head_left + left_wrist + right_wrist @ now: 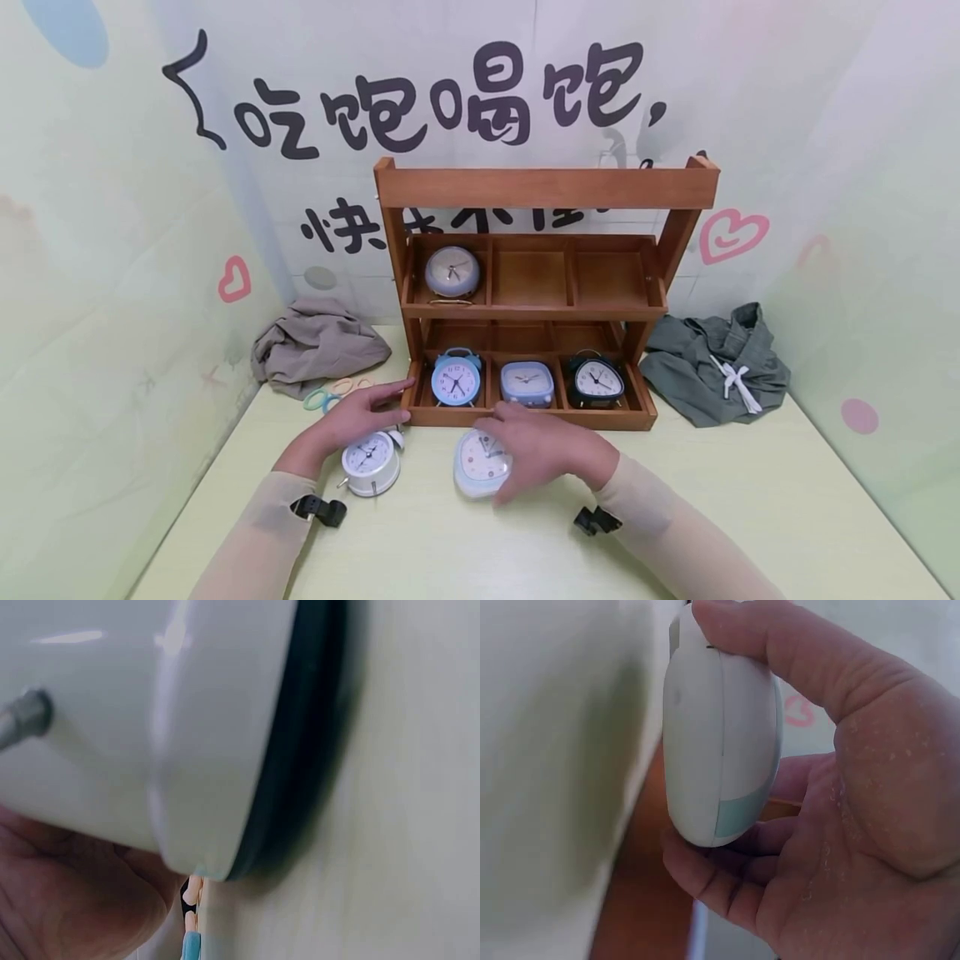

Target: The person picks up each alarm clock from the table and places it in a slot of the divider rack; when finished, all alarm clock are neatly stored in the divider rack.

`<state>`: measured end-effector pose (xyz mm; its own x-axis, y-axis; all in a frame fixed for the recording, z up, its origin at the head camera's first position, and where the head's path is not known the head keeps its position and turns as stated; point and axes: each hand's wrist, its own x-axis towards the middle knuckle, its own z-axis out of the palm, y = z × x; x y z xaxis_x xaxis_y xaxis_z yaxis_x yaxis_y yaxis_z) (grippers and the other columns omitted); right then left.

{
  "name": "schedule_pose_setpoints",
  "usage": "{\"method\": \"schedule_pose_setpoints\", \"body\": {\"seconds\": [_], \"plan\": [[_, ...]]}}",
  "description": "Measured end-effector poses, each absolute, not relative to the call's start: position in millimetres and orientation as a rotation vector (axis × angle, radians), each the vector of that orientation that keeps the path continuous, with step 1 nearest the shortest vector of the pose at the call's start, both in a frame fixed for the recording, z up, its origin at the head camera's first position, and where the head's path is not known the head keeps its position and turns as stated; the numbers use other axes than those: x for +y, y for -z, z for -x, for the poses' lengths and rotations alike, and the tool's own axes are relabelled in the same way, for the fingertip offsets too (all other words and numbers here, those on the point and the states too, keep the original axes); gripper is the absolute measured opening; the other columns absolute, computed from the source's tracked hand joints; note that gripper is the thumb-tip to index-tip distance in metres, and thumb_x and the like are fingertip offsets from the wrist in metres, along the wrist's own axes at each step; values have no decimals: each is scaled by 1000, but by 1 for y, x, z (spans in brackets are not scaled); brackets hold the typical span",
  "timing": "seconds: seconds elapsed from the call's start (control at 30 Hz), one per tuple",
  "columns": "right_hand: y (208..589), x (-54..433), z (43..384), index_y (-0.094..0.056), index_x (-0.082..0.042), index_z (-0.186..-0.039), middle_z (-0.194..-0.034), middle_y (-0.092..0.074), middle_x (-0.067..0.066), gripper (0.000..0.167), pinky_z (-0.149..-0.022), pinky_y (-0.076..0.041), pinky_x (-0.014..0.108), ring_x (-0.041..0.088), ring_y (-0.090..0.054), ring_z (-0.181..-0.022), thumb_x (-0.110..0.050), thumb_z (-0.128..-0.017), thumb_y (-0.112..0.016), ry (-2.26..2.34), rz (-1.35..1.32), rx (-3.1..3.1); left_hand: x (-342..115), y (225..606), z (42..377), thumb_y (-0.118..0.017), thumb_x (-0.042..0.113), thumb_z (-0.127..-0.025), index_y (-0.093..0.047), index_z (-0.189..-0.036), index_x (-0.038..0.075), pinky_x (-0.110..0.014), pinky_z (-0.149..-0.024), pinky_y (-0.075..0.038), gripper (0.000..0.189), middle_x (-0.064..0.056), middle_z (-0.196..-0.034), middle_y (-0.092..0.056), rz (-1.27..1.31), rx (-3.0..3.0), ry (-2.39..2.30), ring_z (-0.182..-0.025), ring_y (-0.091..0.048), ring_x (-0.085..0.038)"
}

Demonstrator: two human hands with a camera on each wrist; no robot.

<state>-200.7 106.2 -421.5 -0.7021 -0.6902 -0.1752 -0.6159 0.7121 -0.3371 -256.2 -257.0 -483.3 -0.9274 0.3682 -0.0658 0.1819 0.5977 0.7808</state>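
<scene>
My right hand (536, 450) grips a rounded white alarm clock (480, 467) with pale blue trim, in front of the wooden rack. In the right wrist view the thumb (735, 626) and curled fingers hold opposite edges of its casing (694, 742). My left hand (360, 417) reaches to the left front corner of the wooden rack (525, 421), its extended fingers touching that end. Just below the hand, a white twin-bell alarm clock (371, 462) lies face up on the table; its casing (150, 735) fills much of the left wrist view and hides the fingertips.
The rack's lower tier holds a blue twin-bell clock (455, 379), a blue rectangular clock (527, 383) and a dark triangular clock (596, 381). A round clock (452, 272) stands above. Cloths, brown (318, 346) and dark green (716, 362), flank the rack; scissors (330, 396) lie left.
</scene>
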Motion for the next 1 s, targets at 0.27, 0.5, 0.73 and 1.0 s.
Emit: {"method": "schedule_pose_setpoints", "body": {"seconds": [0.27,0.5,0.73,1.0], "plan": [[390,124,204,-53,-20,-164,-132,-57,-3,107,-91,-57,36,15,-55,-113,-47,-74,-104,550,1116,2736,-256,481,259,-78,51,-104,-54,-167,30,-64,-129,-34,70,-10,-171,-50,-484,2612,-1230,-158,-44,-40],[356,142,220,-51,-15,-166,-136,-55,1,111,-89,-58,35,17,-53,-116,-47,-74,-104,613,1187,2870,-257,481,258,-79,54,-102,-55,-166,35,-64,-129,-34,71,-7,-171,-50,-459,2607,-1239,-158,-45,-38],[315,157,241,-50,-17,-167,-145,-51,5,110,-93,-62,40,24,-51,-125,-45,-76,-104,619,1125,3004,-255,481,258,-79,50,-104,-55,-167,32,-63,-129,-35,70,-8,-170,-51,-464,2593,-1256,-157,-47,-38],[279,172,272,-46,-16,-169,-148,-50,13,113,-96,-61,49,30,-50,-126,-48,-76,-103,558,1034,3146,-257,482,255,-77,50,-105,-53,-168,29,-63,-128,-36,71,-10,-171,-50,-465,2607,-1241,-157,-47,-40]]}}
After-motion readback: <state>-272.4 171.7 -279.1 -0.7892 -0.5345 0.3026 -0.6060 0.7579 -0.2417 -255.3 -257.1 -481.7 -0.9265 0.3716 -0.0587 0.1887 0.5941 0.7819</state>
